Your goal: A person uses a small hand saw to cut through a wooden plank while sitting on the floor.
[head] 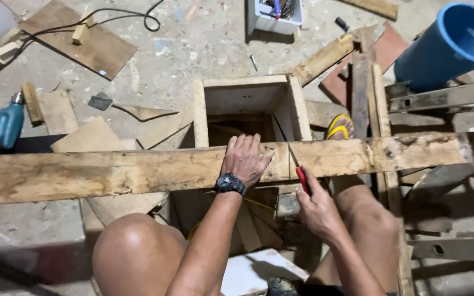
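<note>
Left hand [245, 159] lies flat, fingers spread, pressing the long wooden plank [111, 172] across the open wooden box [248, 104]; right hand [316, 211] grips a red-handled pencil [302, 178] at its near edge; the plank looks stiff, heavy, rough, best gripped mid-length.

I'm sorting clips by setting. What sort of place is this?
Probably a rough carpentry work area on a concrete floor: a long plank under the left hand, offcuts lying around, and a drill on the floor.
</note>
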